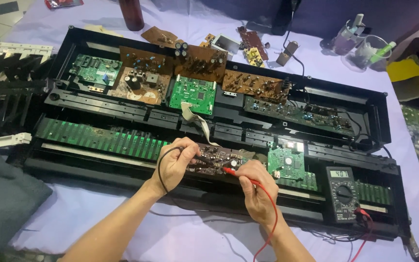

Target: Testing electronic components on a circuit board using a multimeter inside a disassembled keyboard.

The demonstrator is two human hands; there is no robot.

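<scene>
Both grips are pinched shut on meter probes: left hand clamps the black probe, right hand clamps the red probe. Tips meet on the brown circuit board, which lies across the front edge of the opened keyboard chassis, just left of a small green board.

Handling, my read:
- Probes: light, stiff, pencil hold near the tip suits them. Leads are soft and will drag if snagged; red lead loops back past the right wrist toward the multimeter sitting on the chassis to the right.
- Brown board: light, rigid, fragile. Hold by bare edges only, components and solder joints won't take pressure. It looks loose on the frame, so it can likely slide under probe force.

Purple cloth covers the bench; more boards sit in the rear bay.
</scene>
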